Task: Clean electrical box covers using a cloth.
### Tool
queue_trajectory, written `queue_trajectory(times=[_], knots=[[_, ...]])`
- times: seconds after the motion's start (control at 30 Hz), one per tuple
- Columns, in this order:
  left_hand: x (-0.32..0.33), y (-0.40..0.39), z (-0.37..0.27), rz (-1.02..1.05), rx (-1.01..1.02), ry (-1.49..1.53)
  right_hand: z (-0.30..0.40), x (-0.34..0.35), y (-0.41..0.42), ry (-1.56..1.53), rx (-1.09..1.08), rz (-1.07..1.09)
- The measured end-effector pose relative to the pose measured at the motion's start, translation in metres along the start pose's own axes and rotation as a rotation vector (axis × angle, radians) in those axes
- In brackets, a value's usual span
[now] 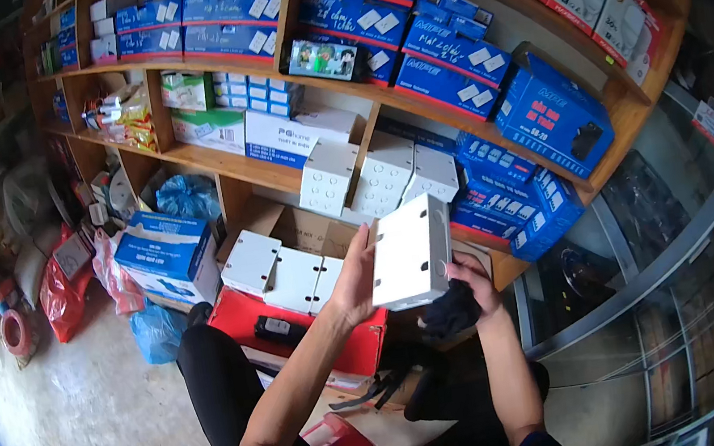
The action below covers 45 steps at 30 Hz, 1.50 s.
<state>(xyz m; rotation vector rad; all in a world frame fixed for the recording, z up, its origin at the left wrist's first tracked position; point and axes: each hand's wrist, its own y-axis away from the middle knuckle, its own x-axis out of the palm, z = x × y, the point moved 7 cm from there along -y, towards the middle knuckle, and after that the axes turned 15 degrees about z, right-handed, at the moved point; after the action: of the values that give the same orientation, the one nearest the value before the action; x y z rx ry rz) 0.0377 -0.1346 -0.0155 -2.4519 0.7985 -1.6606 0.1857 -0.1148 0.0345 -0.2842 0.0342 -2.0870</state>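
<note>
A white plastic electrical junction box [407, 253] is held up at the centre, tilted. My left hand [358, 280] grips its left side, thumb along the edge. On the lower right side, my right hand [476, 282] touches the box with its fingers and also holds a bunched black cloth [451, 311]. Behind the left hand, several similar white boxes [295, 278] lie at a brown carton above a red box [339, 344]. More white boxes with round knockouts [329, 176] stand on the shelf just beyond the held one.
Wooden shelves [227, 162] full of blue cartons [549, 113] rise in front. A blue and white carton [168, 251], a blue plastic bag [158, 332] and a red bag [65, 295] stand on the floor at left. A glass display case [628, 282] is at right.
</note>
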Motion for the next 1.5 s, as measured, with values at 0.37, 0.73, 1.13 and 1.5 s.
queue_trajectory(times=[0.37, 0.73, 1.13, 1.5], knots=[[-0.032, 0.007, -0.033, -0.248, 0.148, -0.204, 0.062, -0.015, 0.010, 0.425, -0.270, -0.590], [-0.047, 0.003, -0.014, -0.333, 0.274, -0.375, 0.004, 0.067, -0.038, 1.312, -0.269, -0.117], [-0.021, -0.014, 0.012, -0.273, 0.172, -0.394, 0.002, 0.027, -0.027, 1.276, -0.317, -0.260], [-0.022, -0.011, 0.023, -0.325, 0.113, -0.313, -0.002, 0.012, -0.026, 1.230, -0.284, -0.279]])
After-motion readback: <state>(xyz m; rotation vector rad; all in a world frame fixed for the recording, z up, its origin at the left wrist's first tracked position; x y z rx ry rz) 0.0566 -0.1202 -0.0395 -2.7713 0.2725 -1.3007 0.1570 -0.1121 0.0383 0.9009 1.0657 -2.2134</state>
